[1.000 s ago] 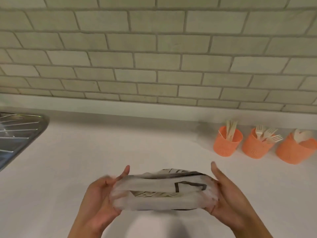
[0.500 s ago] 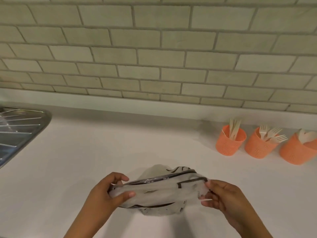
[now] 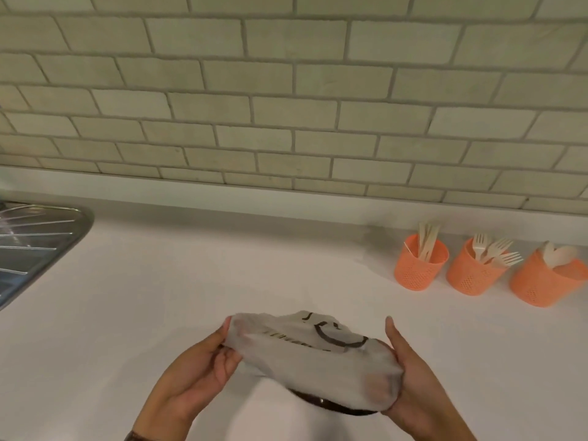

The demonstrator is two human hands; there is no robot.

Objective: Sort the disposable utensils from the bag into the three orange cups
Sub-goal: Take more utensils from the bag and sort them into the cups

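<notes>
A translucent white bag (image 3: 315,361) with black print is folded and held above the counter between both hands. My left hand (image 3: 194,374) pinches its left end. My right hand (image 3: 413,383) wraps its right end, fingers under the plastic. Three orange perforated cups stand in a row at the back right. The left cup (image 3: 420,265) holds wooden knives, the middle cup (image 3: 474,272) wooden forks, and the right cup (image 3: 544,278) wooden spoons. I cannot see any utensil inside the bag.
A white counter (image 3: 191,281) runs to a tiled wall (image 3: 286,106). A steel sink drainboard (image 3: 31,243) lies at the left edge.
Both hands have turned and folded the bag; its printed side now faces up and it sits a little to the right. The cups have not moved.
</notes>
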